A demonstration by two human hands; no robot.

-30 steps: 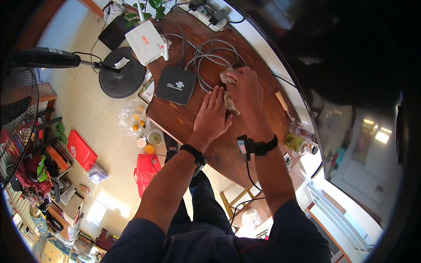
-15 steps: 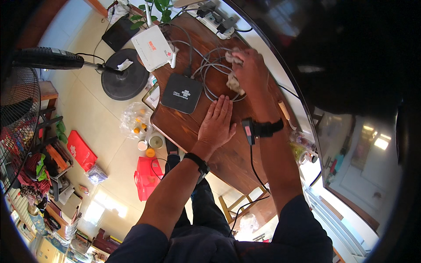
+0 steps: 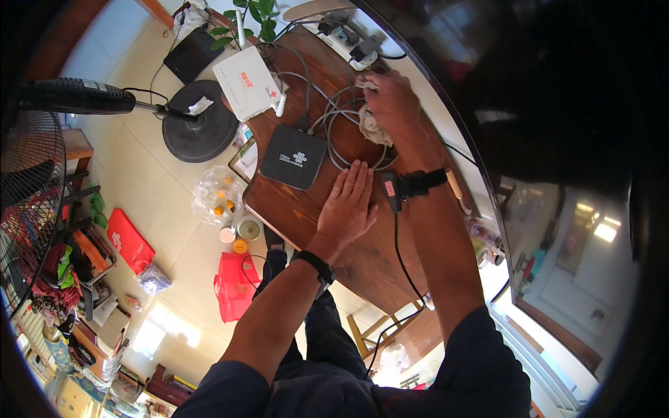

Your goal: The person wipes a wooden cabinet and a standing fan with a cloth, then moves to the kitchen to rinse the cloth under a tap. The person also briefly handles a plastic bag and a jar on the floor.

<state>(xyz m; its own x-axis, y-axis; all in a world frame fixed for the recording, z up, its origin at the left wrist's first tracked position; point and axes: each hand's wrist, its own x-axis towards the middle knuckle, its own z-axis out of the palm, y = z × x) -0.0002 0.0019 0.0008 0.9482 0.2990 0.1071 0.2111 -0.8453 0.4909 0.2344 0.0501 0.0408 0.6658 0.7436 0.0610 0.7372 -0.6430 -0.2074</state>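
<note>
On the brown wooden table point(image 3: 387, 258), my left hand point(image 3: 345, 205) lies flat with its fingers outstretched, just below loops of grey cable point(image 3: 331, 139). My right hand point(image 3: 396, 104) is farther up, beside those loops, closed on a crumpled beige cloth point(image 3: 373, 127) that hangs out below its fingers. A black square box point(image 3: 289, 164), with cables plugged into it, sits left of the loops. A white router point(image 3: 244, 83) with antennas stands beyond it at the table's left edge.
A large black screen point(image 3: 523, 104) lines the right, with a power strip point(image 3: 352, 45) and a wooden-handled tool point(image 3: 456, 187) beside it. Leaves point(image 3: 265, 14) overhang the far end. On the left stand a fan point(image 3: 35, 174), red bags point(image 3: 233, 285) and jars point(image 3: 249, 230) on the floor.
My right hand has moved up and slightly right with the cloth, toward the power strip. The scene has shifted slightly down in the view, my left hand with it.
</note>
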